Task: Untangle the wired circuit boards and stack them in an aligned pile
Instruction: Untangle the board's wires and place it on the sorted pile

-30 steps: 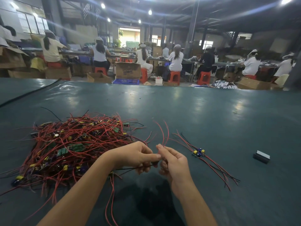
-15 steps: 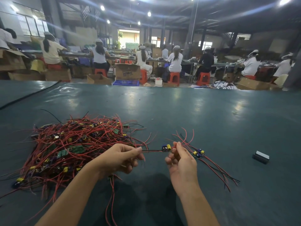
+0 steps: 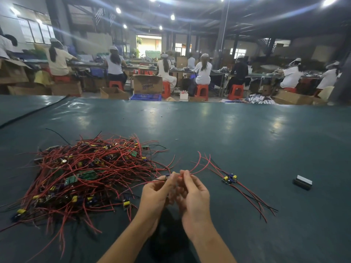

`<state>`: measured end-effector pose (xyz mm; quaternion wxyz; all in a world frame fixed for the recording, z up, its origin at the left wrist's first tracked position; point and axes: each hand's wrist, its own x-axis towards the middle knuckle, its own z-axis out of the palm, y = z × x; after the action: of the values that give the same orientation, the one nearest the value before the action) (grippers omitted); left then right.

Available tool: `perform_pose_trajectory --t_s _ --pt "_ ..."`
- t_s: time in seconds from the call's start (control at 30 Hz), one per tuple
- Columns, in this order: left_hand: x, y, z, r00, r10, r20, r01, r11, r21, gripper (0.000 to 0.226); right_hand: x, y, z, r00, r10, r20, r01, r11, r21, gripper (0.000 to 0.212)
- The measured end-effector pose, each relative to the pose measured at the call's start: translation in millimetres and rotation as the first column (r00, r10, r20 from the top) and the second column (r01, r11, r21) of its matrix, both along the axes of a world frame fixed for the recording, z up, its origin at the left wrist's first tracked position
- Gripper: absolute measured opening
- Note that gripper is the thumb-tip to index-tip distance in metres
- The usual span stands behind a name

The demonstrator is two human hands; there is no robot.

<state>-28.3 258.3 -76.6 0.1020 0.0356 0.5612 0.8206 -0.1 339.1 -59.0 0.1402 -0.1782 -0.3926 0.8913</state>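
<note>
- We note both bare hands raised close together above the near part of the dark green table mat [image 3: 247,141], fingertips almost meeting.
- Left hand [image 3: 156,194]: fingers curled, thumb and forefinger pinching a small wired circuit board [image 3: 167,176] that carries a dark blue part. A thin black lead runs off it to the left.
- Right hand [image 3: 194,198]: fingers curled, tips pinching the thin red leads [image 3: 198,165], which arc up and to the right from the pinch. The lower fingers are blurred, so we cannot tell how they lie.
- The pinched board sits off the mat, between the heap and the small pile.
- A tangled heap of red-wired green boards [image 3: 85,173] with yellow and blue components lies on the mat, left of the hands. Loose strands reach toward the left hand; we cannot tell whether any join the pinched board.
- A small pile of sorted boards [image 3: 229,179] lies right of the right hand, apart from it, its red and black leads trailing toward the near right.
- A small dark rectangular block with a pale top [image 3: 303,182] lies farther right, well apart.
- Beyond the table we see seated workers in white caps [image 3: 203,71], orange stools [image 3: 201,91] and cardboard boxes [image 3: 147,84].
</note>
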Motion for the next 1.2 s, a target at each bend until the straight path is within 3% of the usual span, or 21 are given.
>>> perform_pose_trajectory --t_s 0.13,0.37,0.53,0.67,0.9,1.07,1.2 --pt "-4 -11 -5 0.997 0.053 0.049 -0.056 0.996 0.063 0.034 -1 -10 -7 1.000 0.010 0.023 -0.013 0.992 0.128 0.020" --pt "-2 -13 -5 0.991 0.007 0.135 -0.021 0.994 0.106 0.057 2 -13 -6 0.998 -0.058 0.017 0.054 0.980 0.194 0.020" --pt "-3 -14 -5 0.988 0.010 0.151 -0.025 0.995 0.093 0.053 2 -11 -7 0.997 -0.083 -0.007 0.082 0.954 0.289 0.014" --pt "-1 -14 -4 0.990 0.031 0.141 -0.047 0.992 0.115 0.032 1 -9 -10 0.994 -0.106 0.008 0.096 0.932 0.349 0.012" --pt "3 -6 -10 0.989 0.145 -0.024 -0.145 0.989 0.020 0.030 3 -12 -14 0.995 -0.067 0.069 0.041 0.942 0.334 0.023" --pt "5 -7 -13 0.955 0.170 -0.244 -0.212 0.965 -0.156 0.024 2 -14 -10 0.989 -0.077 0.123 0.049 0.974 0.222 0.018" --pt "7 -8 -13 0.877 0.163 -0.451 -0.313 0.907 -0.283 0.028 -1 -11 -9 0.981 -0.108 0.161 0.072 0.974 0.215 0.023"
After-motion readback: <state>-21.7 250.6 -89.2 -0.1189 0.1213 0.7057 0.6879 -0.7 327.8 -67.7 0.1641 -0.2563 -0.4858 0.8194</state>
